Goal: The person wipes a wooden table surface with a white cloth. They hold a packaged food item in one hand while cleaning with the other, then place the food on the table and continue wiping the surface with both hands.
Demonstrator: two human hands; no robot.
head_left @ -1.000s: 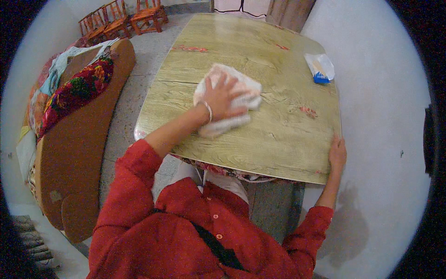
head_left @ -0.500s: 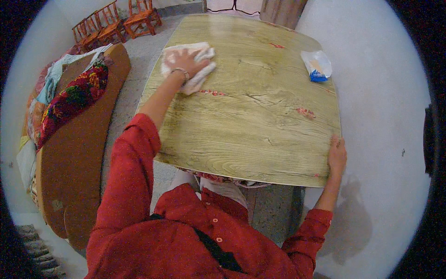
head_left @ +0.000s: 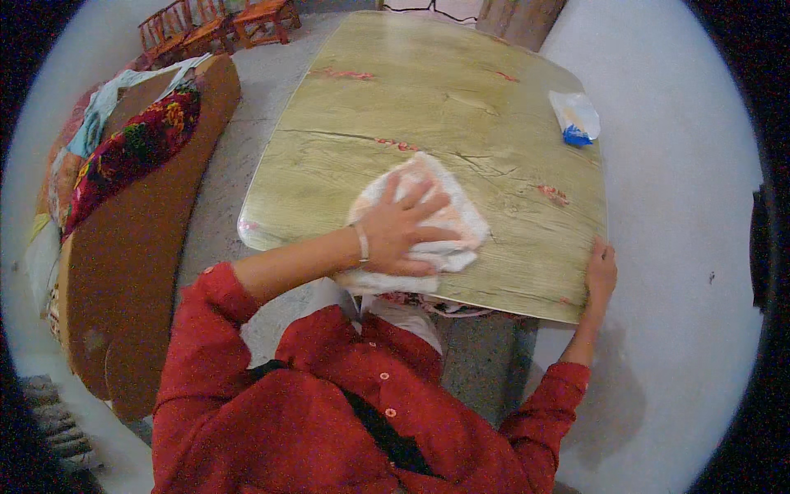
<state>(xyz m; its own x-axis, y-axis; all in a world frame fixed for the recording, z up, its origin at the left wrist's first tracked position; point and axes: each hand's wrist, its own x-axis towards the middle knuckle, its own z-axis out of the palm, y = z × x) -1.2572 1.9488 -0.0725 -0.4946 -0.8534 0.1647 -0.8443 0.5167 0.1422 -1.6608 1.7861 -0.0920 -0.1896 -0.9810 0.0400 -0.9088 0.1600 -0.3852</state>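
Here, nearest the camera: red buttoned shirt (head_left: 329,420) with sleeves pushed up, a dark strap across the chest. Beyond it, the tabletop (head_left: 461,107), a rounded-corner rectangle with a pale yellow-green wood-grain finish, smooth, marked with dark grain lines and a few reddish smears.

Left hand (head_left: 399,230): grip flat, fingers spread wide, palm pressed down on a white cloth (head_left: 457,218); nothing is pinched, the hand only bears on it. Thin bangle on that wrist. The cloth is soft and crumpled, faintly pinkish, folded in loose layers. It lies on the tabletop near its front edge, roughly centred, with one fold hanging just over that edge.

Right hand (head_left: 601,272): grip curled over the tabletop's front right corner, fingers on top, clasping the edge itself.

Below the tabletop's front edge a strip of patterned fabric shows; what it belongs to cannot be told.

Floor (head_left: 683,247) to the right of the tabletop: pale grey, plain, matte. To the left of the tabletop, a brown curved-sided bed or couch (head_left: 132,272) piled with multicoloured textiles.

Far right part of the tabletop: small clear plastic pouch (head_left: 576,119) with a blue end, well apart from the cloth. Beyond the tabletop's far left corner: orange-brown wooden chairs (head_left: 222,25). A brownish upright stands past the far edge; its kind is unclear.
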